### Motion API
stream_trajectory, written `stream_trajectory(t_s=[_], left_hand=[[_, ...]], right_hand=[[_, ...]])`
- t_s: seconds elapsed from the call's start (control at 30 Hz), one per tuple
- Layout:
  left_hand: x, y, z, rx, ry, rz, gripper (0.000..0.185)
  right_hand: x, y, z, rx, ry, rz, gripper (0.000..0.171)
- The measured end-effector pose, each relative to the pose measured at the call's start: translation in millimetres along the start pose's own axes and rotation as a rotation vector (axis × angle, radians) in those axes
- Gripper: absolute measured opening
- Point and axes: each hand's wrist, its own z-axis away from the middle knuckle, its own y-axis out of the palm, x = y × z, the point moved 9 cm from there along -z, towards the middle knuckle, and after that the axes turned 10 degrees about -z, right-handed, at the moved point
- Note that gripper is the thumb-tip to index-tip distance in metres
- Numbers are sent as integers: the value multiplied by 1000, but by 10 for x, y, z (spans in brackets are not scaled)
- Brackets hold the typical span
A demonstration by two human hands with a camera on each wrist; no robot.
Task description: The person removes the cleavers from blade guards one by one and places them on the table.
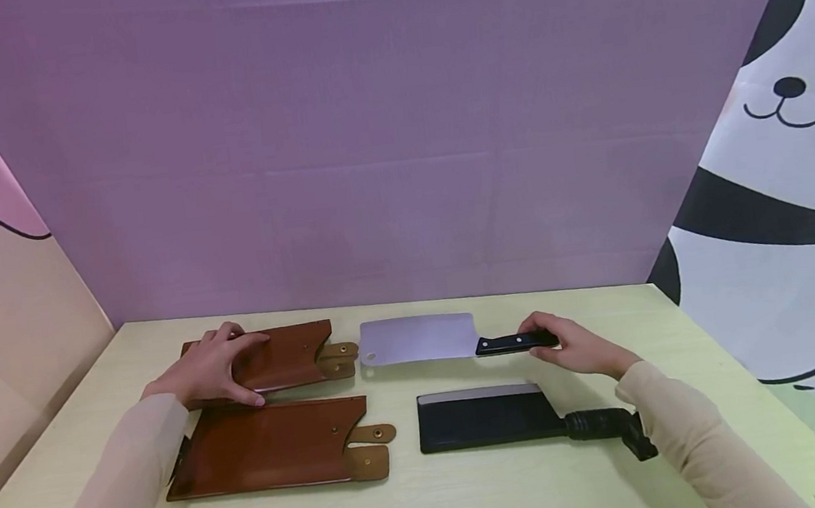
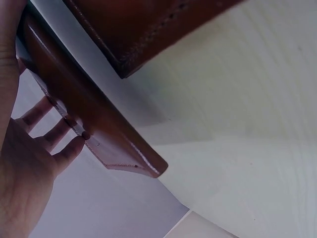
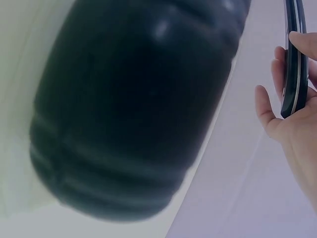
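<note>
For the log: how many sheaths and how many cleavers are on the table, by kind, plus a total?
Brown leather sheaths: 2 (far sheath, near sheath)
Cleavers: 2 (silver cleaver, black cleaver)
Total: 4

Pale wooden tabletop (image 1: 451, 500) before me, two brown leather sheaths (image 1: 271, 447) toward its left edge, steel cleaver (image 1: 417, 339), black cleaver (image 1: 483, 421) toward its right.
</note>
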Motion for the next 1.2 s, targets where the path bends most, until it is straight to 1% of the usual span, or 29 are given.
stream_trajectory(t_s=[0.3, 0.5, 0.73, 0.97, 1.2], left_hand=[[-14, 23, -41, -3, 1, -3, 91], [-44, 40, -75, -7, 6, -12, 91], [-54, 74, -110, 6, -12, -4, 92], [-87, 110, -146, 11, -19, -1, 92], [-149, 108, -164, -3, -5, -11, 90]], right_hand=[[-72, -71, 76, -18, -20, 11, 19], [-128, -110, 121, -26, -8, 17, 19], [-154, -135, 187, -26, 2, -13, 17], [-210, -157, 254, -38, 14, -1, 19], [-250, -197, 315, -40, 32, 7, 19]])
